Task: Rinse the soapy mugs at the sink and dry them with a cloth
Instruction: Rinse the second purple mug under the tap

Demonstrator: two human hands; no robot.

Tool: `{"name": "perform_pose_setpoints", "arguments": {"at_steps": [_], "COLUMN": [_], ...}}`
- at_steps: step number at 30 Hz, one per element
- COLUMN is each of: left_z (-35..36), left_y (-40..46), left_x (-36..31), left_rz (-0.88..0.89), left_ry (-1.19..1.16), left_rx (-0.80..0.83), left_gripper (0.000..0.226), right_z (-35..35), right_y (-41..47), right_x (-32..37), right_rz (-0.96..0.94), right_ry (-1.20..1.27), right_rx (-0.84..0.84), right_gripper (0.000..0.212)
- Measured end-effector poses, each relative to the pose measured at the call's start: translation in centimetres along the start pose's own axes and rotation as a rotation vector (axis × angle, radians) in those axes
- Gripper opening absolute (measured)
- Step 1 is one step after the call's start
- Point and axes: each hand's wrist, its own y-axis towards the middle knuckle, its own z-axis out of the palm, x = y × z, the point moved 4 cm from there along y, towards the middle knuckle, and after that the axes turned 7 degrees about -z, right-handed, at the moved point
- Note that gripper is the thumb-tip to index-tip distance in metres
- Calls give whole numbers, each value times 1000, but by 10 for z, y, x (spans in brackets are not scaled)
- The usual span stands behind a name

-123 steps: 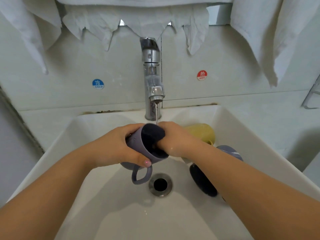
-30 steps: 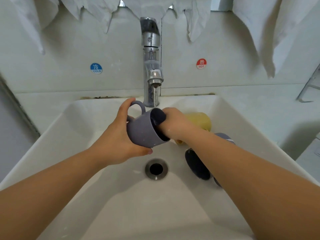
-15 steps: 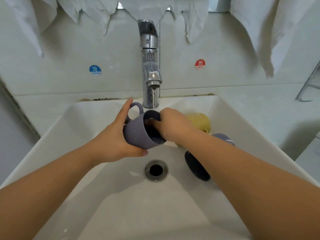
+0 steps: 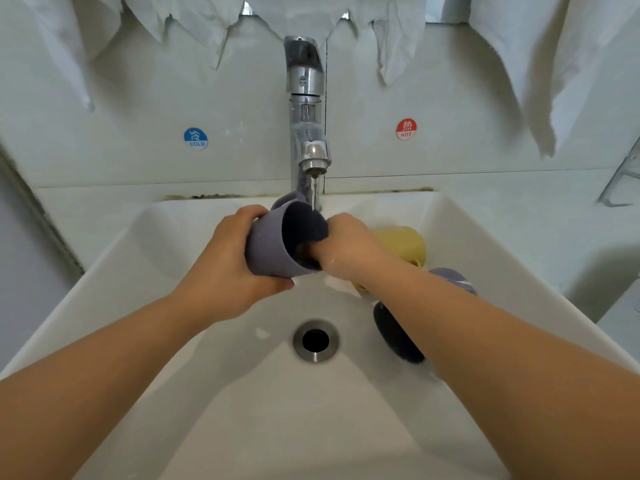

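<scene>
1. Both hands are on the purple mug, which I see tipped on its side over the sink, just under the tap.
2. My left hand is wrapped around the mug's outside.
3. My right hand has its fingers pushed inside the mouth; I cannot tell how they curl there.
4. Water runs from the spout onto the rim.
5. Beside my right forearm lie a yellow mug and a dark mug, near the drain.

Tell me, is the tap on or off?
On. A thin stream of water falls from the tap onto the rim of the purple mug that the left hand holds tipped beneath it.
</scene>
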Motion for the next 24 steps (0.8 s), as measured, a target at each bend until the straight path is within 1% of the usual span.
{"name": "perform_pose_setpoints", "arguments": {"at_steps": [2, 3, 5, 7, 9, 10, 11, 13, 15, 16, 18, 19, 21, 22, 24], "left_z": [-1, -2, -6, -7, -5, -3, -2, -1, -3, -5, -9, -10, -9, -9, -9], "left_y": [2, 3, 5, 5, 3, 3, 2, 2, 2, 2, 1, 0, -1, -2, -1], "left_x": [0, 1, 3, 6, 7, 6, 4, 0, -2, -3, -3, -4, -5, -5, -3], "left_rz": [2, 1, -2, -4, 7, 17, 27, 41, 55, 66, 93, 105, 111, 106, 99], "left_ry": [-6, -9, -11, -8, 4, 15, 25, 27, 37, 59, 111, 125, 138, 136, 138], "left_rx": [5, 8, 11, 14, 26, 33, 39, 35, 6, -16, -69, -92, -111, -114, -116], "left_gripper": [85, 85, 84, 84, 85, 86, 86, 85, 85, 85, 85, 86, 89, 89, 89], "right_z": [-4, -4, -2, 5, 12, 13, 14, 9, 8, 9, 16, 23, 36, 40, 41], "right_y": [1, 0, -3, -7, -11, -12, -10, -7, -7, -8, -16, -22, -32, -34, -35], "right_x": [0, 1, 3, 2, -1, -2, -4, -4, -2, -2, 1, 3, 9, 10, 10], "right_rz": [-42, -70, -92, -15, 81, 96, 92, 76, 65, 77, 168, 245, 414, 464, 507], "right_ry": [-21, -10, 97, 250, 280, 231, 189, 225, 291, 313, 390, 491, 776, 864, 907], "right_rx": [-111, -115, -32, 95, 173, 164, 119, -18, -48, -19, 110, 192, 319, 347, 367], "right_gripper": [33, 33, 29, 18, 9, 10, 14, 24, 25, 20, 16, 16, 21, 24, 27]}}
